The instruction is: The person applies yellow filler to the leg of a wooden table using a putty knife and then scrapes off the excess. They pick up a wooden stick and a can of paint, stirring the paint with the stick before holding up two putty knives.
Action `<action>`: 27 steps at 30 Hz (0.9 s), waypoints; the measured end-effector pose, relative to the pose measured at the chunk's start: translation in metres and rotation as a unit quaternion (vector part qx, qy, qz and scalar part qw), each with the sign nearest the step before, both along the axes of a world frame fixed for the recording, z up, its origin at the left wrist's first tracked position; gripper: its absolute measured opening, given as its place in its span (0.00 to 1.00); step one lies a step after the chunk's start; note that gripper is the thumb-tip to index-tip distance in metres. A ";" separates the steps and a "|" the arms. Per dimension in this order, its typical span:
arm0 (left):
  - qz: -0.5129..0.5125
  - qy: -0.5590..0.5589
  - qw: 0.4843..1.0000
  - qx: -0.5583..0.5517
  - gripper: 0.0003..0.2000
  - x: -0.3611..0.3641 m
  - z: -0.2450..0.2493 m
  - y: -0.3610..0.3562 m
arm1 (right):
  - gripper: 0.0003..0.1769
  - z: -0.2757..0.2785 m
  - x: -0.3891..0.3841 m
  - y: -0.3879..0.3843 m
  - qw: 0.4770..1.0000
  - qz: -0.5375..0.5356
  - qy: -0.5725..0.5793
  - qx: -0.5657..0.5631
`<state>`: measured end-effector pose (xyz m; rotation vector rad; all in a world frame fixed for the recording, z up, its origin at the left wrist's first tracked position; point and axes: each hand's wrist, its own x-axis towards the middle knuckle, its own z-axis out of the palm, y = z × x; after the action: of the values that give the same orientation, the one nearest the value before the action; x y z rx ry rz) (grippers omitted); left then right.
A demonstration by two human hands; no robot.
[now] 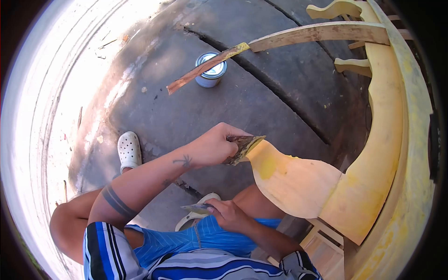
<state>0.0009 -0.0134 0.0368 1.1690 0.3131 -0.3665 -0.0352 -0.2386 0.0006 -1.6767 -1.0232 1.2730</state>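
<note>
My left hand [218, 144] is closed around a flat scraper [243, 147], dark and smeared with yellow. The scraper's edge lies at the narrow end of a curved, pale wooden furniture piece [294, 179]. A bright yellow patch shows on that piece near the scraper. Lower down, over my lap, my right hand [228, 215] grips a small putty knife [197, 208] with a thin, light blade pointing left. Its handle is hidden in my fingers. The putty knife is apart from the wood.
A metal can [208, 81] stands on the grey concrete floor, with a yellow-tipped wooden stick [196, 71] across its top. The wooden furniture frame [389, 116] curves along the right side, with a slat [322, 35] reaching left. Dark grooves cross the floor.
</note>
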 end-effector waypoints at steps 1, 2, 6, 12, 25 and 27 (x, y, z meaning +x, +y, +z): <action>-0.005 0.012 0.999 -0.043 0.23 0.005 -0.011 -0.002 | 0.10 -0.001 -0.001 -0.002 1.000 -0.008 -0.004 0.004; -0.008 0.024 0.996 -0.088 0.22 0.008 -0.021 -0.004 | 0.10 -0.001 -0.003 -0.006 1.000 -0.015 -0.007 0.007; -0.034 0.022 0.992 -0.119 0.23 0.005 -0.016 0.000 | 0.10 0.004 -0.005 -0.009 1.000 -0.027 -0.001 -0.001; -0.031 -0.034 0.998 0.030 0.24 -0.018 0.038 -0.018 | 0.11 0.009 -0.003 -0.004 1.000 0.006 -0.005 0.017; 0.022 -0.239 0.957 0.162 0.26 -0.064 0.128 -0.052 | 0.10 0.019 0.001 0.030 0.970 -0.072 0.053 0.227; 0.043 -0.158 0.973 0.164 0.25 -0.056 0.118 -0.024 | 0.11 0.018 0.002 0.032 0.977 -0.066 0.079 0.185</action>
<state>-0.0555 -0.0375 0.1546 1.5091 0.1461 -0.0476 -0.0332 -0.2067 0.0189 -1.3157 -0.9679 1.0368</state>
